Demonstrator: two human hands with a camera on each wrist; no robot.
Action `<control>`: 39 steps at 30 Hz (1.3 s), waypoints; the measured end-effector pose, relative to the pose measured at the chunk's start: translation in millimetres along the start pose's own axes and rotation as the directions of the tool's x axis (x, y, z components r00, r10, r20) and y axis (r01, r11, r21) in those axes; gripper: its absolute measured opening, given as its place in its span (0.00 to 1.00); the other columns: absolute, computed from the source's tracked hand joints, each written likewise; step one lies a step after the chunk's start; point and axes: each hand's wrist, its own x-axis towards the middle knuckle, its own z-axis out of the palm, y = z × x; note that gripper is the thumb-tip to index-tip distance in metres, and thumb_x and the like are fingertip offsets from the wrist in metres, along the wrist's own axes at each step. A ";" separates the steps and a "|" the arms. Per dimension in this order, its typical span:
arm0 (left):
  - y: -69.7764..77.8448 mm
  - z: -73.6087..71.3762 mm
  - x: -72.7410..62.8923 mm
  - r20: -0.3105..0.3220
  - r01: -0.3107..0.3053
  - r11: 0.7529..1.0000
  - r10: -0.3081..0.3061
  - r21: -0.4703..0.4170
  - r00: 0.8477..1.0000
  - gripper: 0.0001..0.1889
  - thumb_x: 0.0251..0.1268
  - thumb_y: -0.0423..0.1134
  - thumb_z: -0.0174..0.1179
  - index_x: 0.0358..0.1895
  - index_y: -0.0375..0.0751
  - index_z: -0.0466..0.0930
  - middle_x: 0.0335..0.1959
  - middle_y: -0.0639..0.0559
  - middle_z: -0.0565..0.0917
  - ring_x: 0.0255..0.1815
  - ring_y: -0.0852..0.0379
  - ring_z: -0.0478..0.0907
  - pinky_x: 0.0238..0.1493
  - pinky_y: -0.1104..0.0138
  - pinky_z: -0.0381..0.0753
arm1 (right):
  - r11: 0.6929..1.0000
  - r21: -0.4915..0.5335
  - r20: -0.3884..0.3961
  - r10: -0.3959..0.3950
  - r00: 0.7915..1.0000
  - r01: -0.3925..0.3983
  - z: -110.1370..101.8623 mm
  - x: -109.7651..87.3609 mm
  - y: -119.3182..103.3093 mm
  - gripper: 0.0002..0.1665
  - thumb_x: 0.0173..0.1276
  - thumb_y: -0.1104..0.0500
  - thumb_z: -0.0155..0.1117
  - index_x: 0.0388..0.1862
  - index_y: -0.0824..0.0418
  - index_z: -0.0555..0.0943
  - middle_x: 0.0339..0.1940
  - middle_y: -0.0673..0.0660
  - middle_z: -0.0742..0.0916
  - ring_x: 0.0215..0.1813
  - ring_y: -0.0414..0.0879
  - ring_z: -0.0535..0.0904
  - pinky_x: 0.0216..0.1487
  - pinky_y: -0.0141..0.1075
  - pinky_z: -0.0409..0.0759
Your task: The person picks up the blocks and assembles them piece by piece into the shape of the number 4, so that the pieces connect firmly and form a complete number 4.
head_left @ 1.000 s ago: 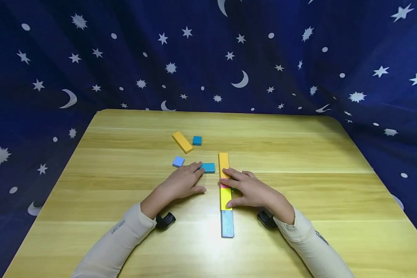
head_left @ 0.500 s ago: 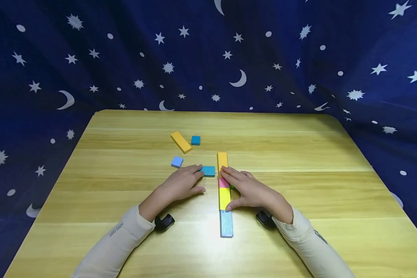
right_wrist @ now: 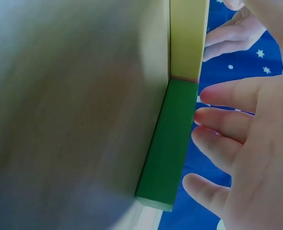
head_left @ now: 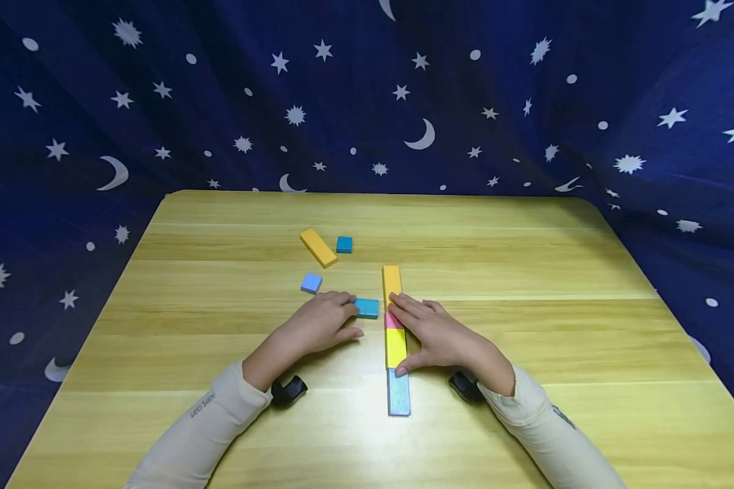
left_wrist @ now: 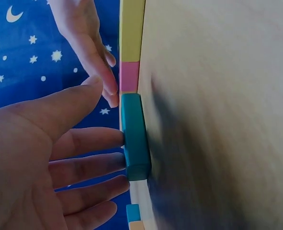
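Note:
A straight row runs towards the person: an orange block (head_left: 392, 278), a pink block (head_left: 394, 321), a yellow block (head_left: 395, 348) and a light blue block (head_left: 398, 395). Left of it lies a teal block (head_left: 368, 309), its right end close to the row. My left hand (head_left: 318, 326) touches the teal block with extended fingertips, thumb apart. My right hand (head_left: 443, 334) lies over the row's right side, fingers on the orange and pink blocks, thumb where yellow meets light blue. In the right wrist view its fingertips are at a green block (right_wrist: 167, 143), hidden under this hand in the head view.
Farther back on the wooden table (head_left: 526, 272) lie a slanted orange block (head_left: 319, 248), a small blue block (head_left: 344, 244) and a periwinkle block (head_left: 311, 283). A dark blue star-and-moon curtain (head_left: 367, 88) hangs behind the table.
The teal block has slid towards the person under the left fingertips. My right fingers have drawn together, and the right thumb has shifted from the yellow block to its joint with the light blue one.

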 end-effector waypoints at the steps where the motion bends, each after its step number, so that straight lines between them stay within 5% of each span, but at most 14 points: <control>1: 0.2 0.0 0.0 -0.001 -0.003 1.000 0.003 0.000 1.000 0.25 0.61 0.55 0.54 0.51 0.39 0.78 0.58 0.42 0.74 0.61 0.47 0.70 0.62 0.55 0.66 | 1.000 -0.005 0.006 0.002 1.000 -0.002 0.2 0.1 -0.6 0.64 0.43 0.29 0.65 0.70 0.65 0.56 0.74 0.61 0.55 0.74 0.54 0.49 0.67 0.56 0.51; 25: -2.6 2.7 1.8 -0.005 -0.006 1.000 0.006 -0.005 1.000 0.25 0.61 0.55 0.54 0.52 0.39 0.78 0.58 0.43 0.74 0.60 0.47 0.70 0.62 0.56 0.66 | 0.999 -0.052 0.022 -0.015 1.000 0.017 3.4 -1.0 -6.2 0.62 0.44 0.30 0.64 0.71 0.59 0.55 0.74 0.60 0.54 0.74 0.54 0.49 0.67 0.60 0.44; 39: -4.6 3.0 2.4 -0.005 -0.016 1.000 0.016 -0.003 1.000 0.25 0.62 0.55 0.53 0.52 0.39 0.78 0.58 0.43 0.74 0.60 0.47 0.70 0.62 0.57 0.66 | 0.999 -0.024 0.087 -0.033 0.996 0.035 2.2 -1.9 -8.7 0.51 0.44 0.29 0.62 0.68 0.45 0.63 0.75 0.56 0.53 0.74 0.56 0.46 0.65 0.64 0.32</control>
